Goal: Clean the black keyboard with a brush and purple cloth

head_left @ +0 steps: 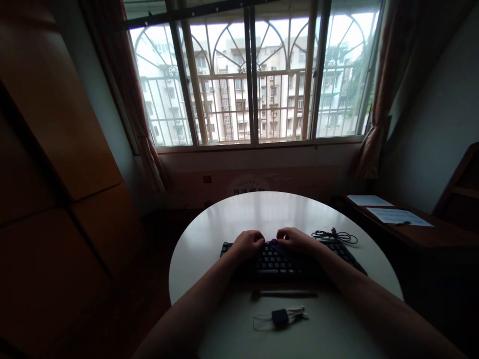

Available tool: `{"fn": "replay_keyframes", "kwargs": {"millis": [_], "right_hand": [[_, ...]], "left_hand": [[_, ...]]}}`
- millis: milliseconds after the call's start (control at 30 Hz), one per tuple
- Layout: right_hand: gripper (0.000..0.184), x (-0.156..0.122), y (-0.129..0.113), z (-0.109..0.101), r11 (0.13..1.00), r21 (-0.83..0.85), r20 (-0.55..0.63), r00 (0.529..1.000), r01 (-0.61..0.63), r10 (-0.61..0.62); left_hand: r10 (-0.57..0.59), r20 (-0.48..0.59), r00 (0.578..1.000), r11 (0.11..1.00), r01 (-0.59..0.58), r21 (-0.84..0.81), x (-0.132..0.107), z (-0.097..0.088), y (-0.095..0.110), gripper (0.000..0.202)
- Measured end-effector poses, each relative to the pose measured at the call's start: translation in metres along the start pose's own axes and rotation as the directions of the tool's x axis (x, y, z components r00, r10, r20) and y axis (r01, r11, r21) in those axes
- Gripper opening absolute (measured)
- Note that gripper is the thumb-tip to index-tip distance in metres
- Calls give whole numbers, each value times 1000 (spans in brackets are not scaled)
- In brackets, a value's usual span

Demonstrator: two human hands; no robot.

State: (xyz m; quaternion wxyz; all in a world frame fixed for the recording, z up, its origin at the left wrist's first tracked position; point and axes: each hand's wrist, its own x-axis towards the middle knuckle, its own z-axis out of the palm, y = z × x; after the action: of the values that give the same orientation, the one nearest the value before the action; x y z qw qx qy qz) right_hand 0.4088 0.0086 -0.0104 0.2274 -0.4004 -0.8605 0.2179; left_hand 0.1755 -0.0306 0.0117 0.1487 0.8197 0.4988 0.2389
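Observation:
A black keyboard (277, 262) lies across the middle of a round white table (262, 214). Both my hands rest over its far edge with fingers curled. My left hand (247, 244) and my right hand (295, 240) pinch a small purple thing (273, 243) between them; what it is stays too dim to tell. In front of the keyboard lies a thin dark stick (284, 293). Nearer to me sits a small black block with a wire loop (280, 317).
A coiled black cable (335, 235) lies at the keyboard's far right. A dark side desk (411, 229) with papers (398, 216) stands to the right. A barred window (254, 75) with curtains is ahead. A wooden cabinet (56, 149) fills the left.

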Motion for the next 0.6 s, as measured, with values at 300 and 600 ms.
{"fn": "replay_keyframes", "kwargs": {"millis": [300,600], "right_hand": [[22,0,0,-1,999,12,77,996,44,-45],[18,2,0,1,1000,2,38,999,15,-16]], "left_hand": [[-8,11,1000,1000,8,9,-1,-3,4,25],[-20,21,1000,1000,20,7,-2,-4,5,27]]}}
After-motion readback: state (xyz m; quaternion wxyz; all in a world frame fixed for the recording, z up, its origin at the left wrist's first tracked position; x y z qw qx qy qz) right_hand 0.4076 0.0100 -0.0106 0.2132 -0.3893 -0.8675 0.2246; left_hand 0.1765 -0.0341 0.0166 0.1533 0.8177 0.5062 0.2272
